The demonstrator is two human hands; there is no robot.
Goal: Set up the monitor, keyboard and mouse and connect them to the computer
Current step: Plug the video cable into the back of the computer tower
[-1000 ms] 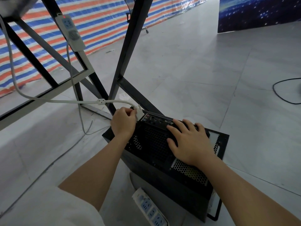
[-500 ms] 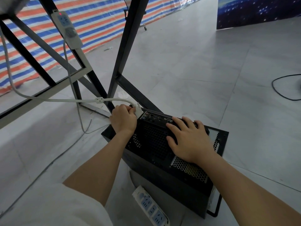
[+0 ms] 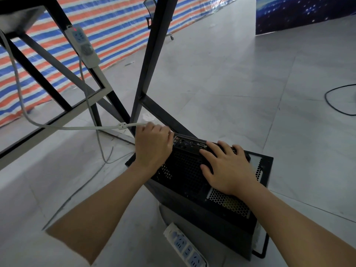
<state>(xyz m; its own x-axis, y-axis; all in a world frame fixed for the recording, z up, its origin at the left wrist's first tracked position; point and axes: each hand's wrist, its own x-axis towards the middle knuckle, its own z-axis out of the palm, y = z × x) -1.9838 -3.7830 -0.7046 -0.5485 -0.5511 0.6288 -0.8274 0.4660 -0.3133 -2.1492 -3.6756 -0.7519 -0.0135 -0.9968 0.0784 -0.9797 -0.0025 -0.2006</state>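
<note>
A black computer case (image 3: 185, 176) stands on the floor with its perforated back panel and port strip facing up. My left hand (image 3: 153, 146) is curled round the plug end of a white cable (image 3: 77, 128) at the left end of the port strip; the plug itself is hidden under my fingers. That cable runs left and up under the table. My right hand (image 3: 228, 168) lies flat on the back panel with fingers spread, near the ports. No monitor, keyboard or mouse is in view.
Black table legs and cross bars (image 3: 152, 60) stand just behind the case. A white power strip (image 3: 82, 46) hangs on the frame, and another power strip (image 3: 185, 247) lies on the floor by the case. A black cable (image 3: 335, 105) loops at right.
My left hand has closed further over the plug at the port strip, so the white plug no longer shows. My right hand stays flat on the case.
</note>
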